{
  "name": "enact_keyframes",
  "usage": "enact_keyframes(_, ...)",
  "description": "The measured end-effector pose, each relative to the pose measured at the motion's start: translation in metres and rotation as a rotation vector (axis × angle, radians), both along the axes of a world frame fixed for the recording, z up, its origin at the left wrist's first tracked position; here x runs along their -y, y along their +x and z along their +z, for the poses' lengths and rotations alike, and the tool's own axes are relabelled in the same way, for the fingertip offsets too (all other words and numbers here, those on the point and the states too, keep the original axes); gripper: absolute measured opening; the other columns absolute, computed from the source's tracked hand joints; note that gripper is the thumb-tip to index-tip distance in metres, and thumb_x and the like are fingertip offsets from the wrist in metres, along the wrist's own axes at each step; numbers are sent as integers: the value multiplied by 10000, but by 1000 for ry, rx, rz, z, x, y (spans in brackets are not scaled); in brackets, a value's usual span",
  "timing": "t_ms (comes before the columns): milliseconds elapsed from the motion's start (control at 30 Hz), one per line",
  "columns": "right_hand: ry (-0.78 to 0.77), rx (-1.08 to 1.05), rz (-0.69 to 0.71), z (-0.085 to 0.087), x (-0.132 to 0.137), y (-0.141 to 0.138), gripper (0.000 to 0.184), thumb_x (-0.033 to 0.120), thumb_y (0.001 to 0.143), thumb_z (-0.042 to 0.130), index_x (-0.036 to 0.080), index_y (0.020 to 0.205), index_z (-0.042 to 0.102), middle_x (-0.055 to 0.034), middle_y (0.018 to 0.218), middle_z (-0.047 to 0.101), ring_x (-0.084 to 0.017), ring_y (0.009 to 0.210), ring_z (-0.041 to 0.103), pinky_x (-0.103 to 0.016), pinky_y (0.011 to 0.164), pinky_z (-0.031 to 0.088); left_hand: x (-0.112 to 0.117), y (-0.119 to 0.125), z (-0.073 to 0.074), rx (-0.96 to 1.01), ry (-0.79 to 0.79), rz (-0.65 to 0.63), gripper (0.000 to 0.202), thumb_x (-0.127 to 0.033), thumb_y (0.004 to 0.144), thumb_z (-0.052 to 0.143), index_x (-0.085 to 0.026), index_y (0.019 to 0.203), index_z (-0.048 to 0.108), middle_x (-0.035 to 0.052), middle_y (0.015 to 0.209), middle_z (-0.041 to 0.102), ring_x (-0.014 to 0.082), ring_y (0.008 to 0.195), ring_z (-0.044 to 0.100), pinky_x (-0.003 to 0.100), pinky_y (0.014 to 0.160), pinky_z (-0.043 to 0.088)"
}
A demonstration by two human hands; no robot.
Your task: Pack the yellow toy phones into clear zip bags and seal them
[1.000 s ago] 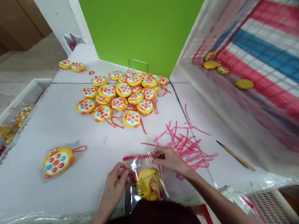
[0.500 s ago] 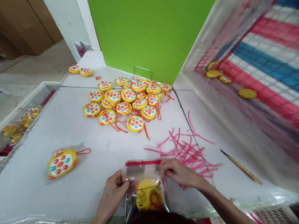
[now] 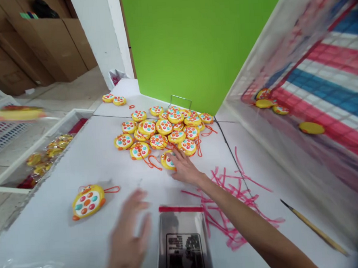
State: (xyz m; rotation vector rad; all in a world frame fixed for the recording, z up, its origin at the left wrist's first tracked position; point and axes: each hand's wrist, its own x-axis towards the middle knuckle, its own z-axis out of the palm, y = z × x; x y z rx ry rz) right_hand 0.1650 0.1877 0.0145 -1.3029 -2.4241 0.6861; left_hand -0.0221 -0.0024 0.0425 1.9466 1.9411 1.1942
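My right hand (image 3: 183, 168) stretches forward, its fingers lying flat on a yellow toy (image 3: 167, 161) at the near edge of a pile of yellow toys with coloured buttons (image 3: 163, 131). My left hand (image 3: 131, 236) is blurred, fingers spread, holding nothing, just left of a clear bag with a red strip and a printed label (image 3: 182, 241) lying flat in front of me. A single yellow toy with an orange cord (image 3: 87, 201) lies to the left. A blurred bagged yellow toy (image 3: 17, 114) is in the air above the left crate.
Pink strips (image 3: 231, 199) litter the white table (image 3: 67, 238) to the right of the bag. A thin wooden brush (image 3: 315, 228) lies further right. A white crate with bagged toys (image 3: 43, 156) stands at the left; a tilted crate (image 3: 286, 99) holds toys at the right.
The bagged toy has left both hands and is now in the air at the left. My right hand has reached forward to the pile. My left hand has opened.
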Motion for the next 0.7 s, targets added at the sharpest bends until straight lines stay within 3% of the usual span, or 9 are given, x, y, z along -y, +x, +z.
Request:
enact_keyframes(67, -30, -69, -14, -4, -7, -7, 747, 22, 567, 611, 193, 1272, 432, -126, 1406, 286, -331, 1303, 180, -513, 1054, 171, 2, 41, -35, -181, 96, -271, 225, -181, 815, 460, -193, 1021, 550, 76, 1098, 625, 203, 1037, 564, 330, 835, 496)
enact_keyframes(167, -78, -157, -44, -2, -8, -6, 636, 26, 611, 537, 190, 1221, 465, -106, 1268, 457, -271, 1180, 400, -457, 996, 326, 7, 79, -74, -321, -20, -365, 258, -123, 795, 458, -150, 1035, 546, 119, 1065, 614, 250, 973, 566, 392, 791, 497)
enact_keyframes(233, -139, -203, -70, 3, 1, 0, 555, 78, 672, 493, 178, 1216, 447, -90, 1112, 556, -225, 987, 546, -399, 833, 480, 10, 87, -84, -334, -95, -383, 269, -92, 786, 460, -140, 1038, 541, 113, 989, 619, 248, 903, 566, 395, 753, 489)
enact_keyframes(333, -360, -394, -102, 14, 24, 12, 497, 154, 713, 475, 182, 1206, 420, -51, 962, 599, -173, 785, 601, -293, 592, 541, 9, 86, -85, -318, -163, -416, 227, -79, 795, 464, -153, 991, 551, 80, 879, 609, 224, 810, 549, 372, 713, 463)
enact_keyframes(467, -809, -823, -200, 25, 59, 27, 505, 194, 623, 630, 186, 1106, 484, -17, 875, 605, -149, 692, 586, -222, 489, 495, 2, 85, -77, -332, -208, -443, 120, -83, 789, 490, -170, 786, 573, 49, 801, 593, 227, 798, 522, 430, 778, 417)
enact_keyframes(600, -809, -876, -335, 25, 86, 40, 413, 242, 661, 660, 168, 1048, 537, -21, 851, 607, -129, 665, 558, -195, 486, 446, -4, 85, -67, -317, -267, -446, 148, -63, 774, 470, -167, 825, 562, 55, 848, 594, 238, 836, 517, 461, 810, 409)
enact_keyframes(700, -696, -794, -335, 25, 104, 51, 409, 286, 735, 619, 176, 1115, 514, -46, 964, 605, -172, 832, 563, -266, 682, 481, -1, 81, -67, -178, -327, -436, 187, -67, 760, 465, -180, 892, 536, 57, 913, 585, 234, 871, 521, 440, 803, 431)
